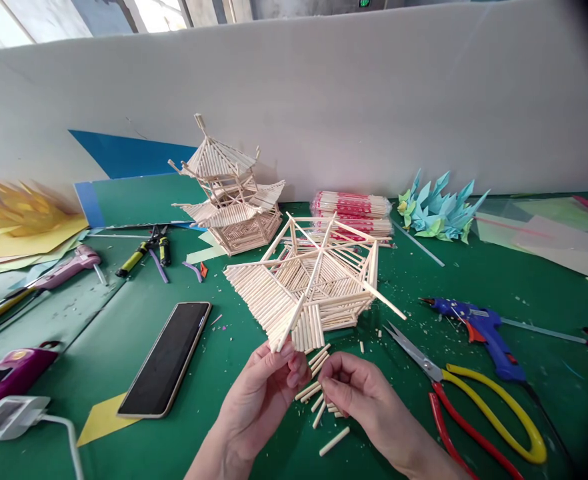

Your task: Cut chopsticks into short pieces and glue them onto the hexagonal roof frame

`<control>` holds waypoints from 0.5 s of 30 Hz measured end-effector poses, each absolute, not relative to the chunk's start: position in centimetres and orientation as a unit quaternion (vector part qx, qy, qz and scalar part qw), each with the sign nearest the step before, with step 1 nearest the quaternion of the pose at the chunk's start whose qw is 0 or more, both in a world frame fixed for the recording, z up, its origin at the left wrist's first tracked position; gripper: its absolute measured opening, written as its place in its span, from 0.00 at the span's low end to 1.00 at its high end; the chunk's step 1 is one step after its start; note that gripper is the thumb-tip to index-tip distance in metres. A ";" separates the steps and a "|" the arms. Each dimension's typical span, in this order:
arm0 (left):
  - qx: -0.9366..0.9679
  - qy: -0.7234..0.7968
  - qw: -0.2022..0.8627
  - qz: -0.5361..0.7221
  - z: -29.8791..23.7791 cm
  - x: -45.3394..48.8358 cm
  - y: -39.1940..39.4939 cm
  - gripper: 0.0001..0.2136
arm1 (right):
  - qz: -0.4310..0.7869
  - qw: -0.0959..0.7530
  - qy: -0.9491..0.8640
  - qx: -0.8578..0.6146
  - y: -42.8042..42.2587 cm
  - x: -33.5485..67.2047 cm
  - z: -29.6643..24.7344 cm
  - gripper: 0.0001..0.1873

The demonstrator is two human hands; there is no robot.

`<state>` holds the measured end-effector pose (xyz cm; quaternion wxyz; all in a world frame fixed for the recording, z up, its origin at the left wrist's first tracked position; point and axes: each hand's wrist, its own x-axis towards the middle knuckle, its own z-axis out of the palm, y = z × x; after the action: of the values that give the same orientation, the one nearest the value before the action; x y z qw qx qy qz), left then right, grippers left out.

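Note:
In front of me stands a pavilion model (324,287) built of thin wooden sticks, its roof frame partly covered with sticks laid side by side. My left hand (269,383) is closed on the model's near roof corner, thumb and fingers around the beam's tip. Just below the near roof edge, my right hand (359,390) has its thumb and fingers pinched together; what lies between them is hidden. Short cut sticks (319,380) are scattered on the green table between and under my hands. One loose cut stick (334,441) lies nearer to me.
A finished-looking stick pagoda (229,193) stands behind, beside bundled sticks (351,210). Blue folded-paper work (441,210), a blue glue gun (484,330) and red-yellow scissors (444,373) are right. Left lie a phone (167,360), cutters (147,252) and a pink glue gun (69,267).

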<state>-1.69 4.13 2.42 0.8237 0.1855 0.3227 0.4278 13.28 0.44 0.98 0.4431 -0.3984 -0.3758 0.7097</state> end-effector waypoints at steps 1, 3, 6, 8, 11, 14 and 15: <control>0.183 0.322 0.825 0.427 2.4 -1.7 4.1 0.07 | 0.710 0.443 -0.375 -0.400 0.4 13.3 1.0 0.11; 0.179 0.319 0.826 0.428 2.4 -1.7 4.2 0.07 | 0.712 0.443 -0.370 -0.400 0.4 13.2 0.9 0.11; 0.177 0.315 0.829 0.427 2.4 -1.7 4.1 0.06 | 0.712 0.445 -0.369 -0.398 0.6 13.2 0.8 0.11; 0.178 0.314 0.829 0.427 2.4 -1.7 4.1 0.06 | 0.712 0.446 -0.369 -0.398 0.7 13.2 0.8 0.11; 0.175 0.320 0.827 0.428 2.5 -1.6 4.1 0.06 | 0.715 0.441 -0.362 -0.404 0.7 13.1 0.9 0.12; 0.176 0.330 0.821 0.431 2.6 -1.6 4.1 0.05 | 0.716 0.435 -0.362 -0.408 0.6 13.1 1.1 0.13; 0.178 0.332 0.818 0.434 2.6 -1.6 4.1 0.06 | 0.715 0.435 -0.364 -0.409 0.5 13.2 1.1 0.13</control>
<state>-1.59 4.08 2.55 0.8183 0.1782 0.3324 0.4337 13.15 0.52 1.12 0.4346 -0.4092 -0.3637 0.7151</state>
